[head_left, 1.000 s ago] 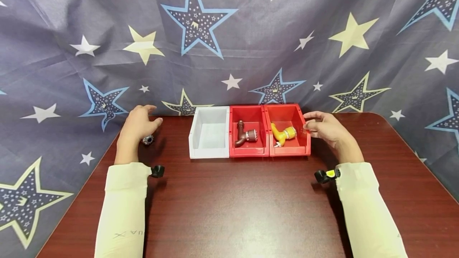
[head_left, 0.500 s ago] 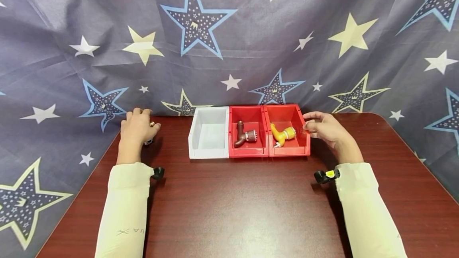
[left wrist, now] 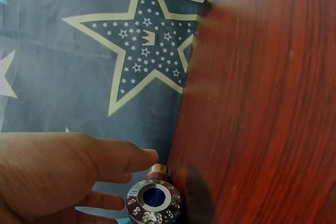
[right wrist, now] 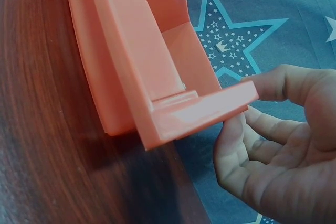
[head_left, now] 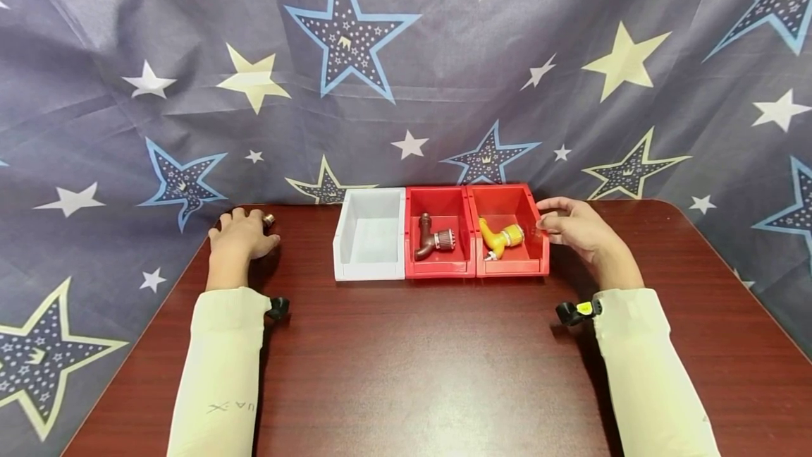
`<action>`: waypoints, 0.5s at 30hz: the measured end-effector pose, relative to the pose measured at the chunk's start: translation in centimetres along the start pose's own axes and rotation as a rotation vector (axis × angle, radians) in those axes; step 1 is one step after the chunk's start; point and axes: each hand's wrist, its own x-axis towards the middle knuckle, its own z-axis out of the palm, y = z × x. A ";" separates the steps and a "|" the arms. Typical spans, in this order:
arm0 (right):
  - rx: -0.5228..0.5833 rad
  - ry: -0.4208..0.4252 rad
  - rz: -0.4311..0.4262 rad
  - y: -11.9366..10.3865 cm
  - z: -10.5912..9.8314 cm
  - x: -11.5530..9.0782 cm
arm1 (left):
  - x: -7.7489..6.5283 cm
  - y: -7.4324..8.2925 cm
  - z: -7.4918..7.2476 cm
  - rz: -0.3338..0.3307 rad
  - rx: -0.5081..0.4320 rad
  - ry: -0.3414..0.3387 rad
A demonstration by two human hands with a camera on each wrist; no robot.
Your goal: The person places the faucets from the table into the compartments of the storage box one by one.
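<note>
In the head view my left hand is low over the table's far left, fingers spread and bent down. Beside its thumb and fingers, in the left wrist view, is a small fitting with a patterned round face, blue centre and threaded brass end. The hand covers most of it in the head view. My right hand pinches the side rim of the orange-red bin between thumb and finger. A yellow tap-like fitting lies in that bin. Next to it, the red bin holds a brown elbow-shaped one with a ribbed knob.
A white bin stands left of the red one, its inside bare. All three bins sit side by side at the back of the brown table. Behind them hangs a star-patterned cloth. Black cameras are strapped to both wrists.
My left hand has turned and come down over the small fitting, which is now mostly covered, with its brass end showing past the fingers. The right hand and bins have stayed put.
</note>
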 end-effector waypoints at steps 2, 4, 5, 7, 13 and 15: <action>0.003 -0.001 0.005 0.0 0.0 0.0 | 0.0 0.0 0.0 -0.011 -0.009 -0.019; -0.001 0.000 0.010 0.0 0.0 0.1 | -0.1 0.0 0.1 -0.020 -0.020 -0.042; -0.004 0.001 0.012 0.1 -0.1 0.1 | -0.2 0.0 0.1 -0.024 -0.022 -0.051; -0.011 0.005 0.015 0.1 -0.1 0.2 | -0.2 0.0 0.1 -0.029 -0.028 -0.066; -0.009 0.005 0.015 0.2 -0.2 0.3 | -0.1 0.0 0.2 -0.030 -0.022 -0.088; -0.004 0.001 0.011 0.2 -0.2 0.3 | -0.1 -0.1 0.3 -0.035 -0.020 -0.102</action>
